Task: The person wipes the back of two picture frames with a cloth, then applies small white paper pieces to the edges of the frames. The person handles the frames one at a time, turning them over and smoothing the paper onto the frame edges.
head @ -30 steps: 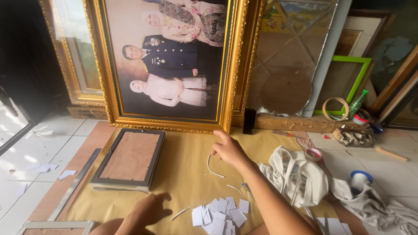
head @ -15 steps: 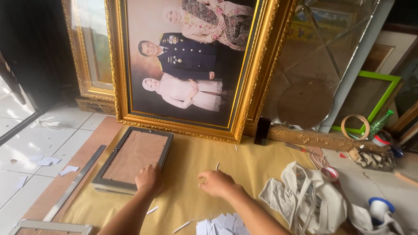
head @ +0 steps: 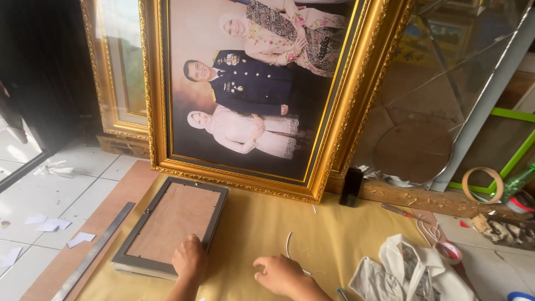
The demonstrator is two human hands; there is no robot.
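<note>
small grey frame (head: 170, 226), face down, on yellow sheet (head: 267, 234)

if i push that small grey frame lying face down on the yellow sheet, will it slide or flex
The small grey frame looks rigid: straight rails around a flat brown backing board, so it would probably slide as one piece rather than bend. It lies flat on the yellow sheet, so tipping seems unlikely, though the sheet may drag. The left hand rests on its near edge. If glazed, it is likely fragile.

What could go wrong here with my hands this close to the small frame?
The left hand rests on the near edge of the small grey frame, which lies face down; pressing hard might strain whatever is under its brown backing. The right hand rests on the yellow sheet near a thin white wire that could snag. The large gold frame leans just behind; a bump might tip it.
</note>
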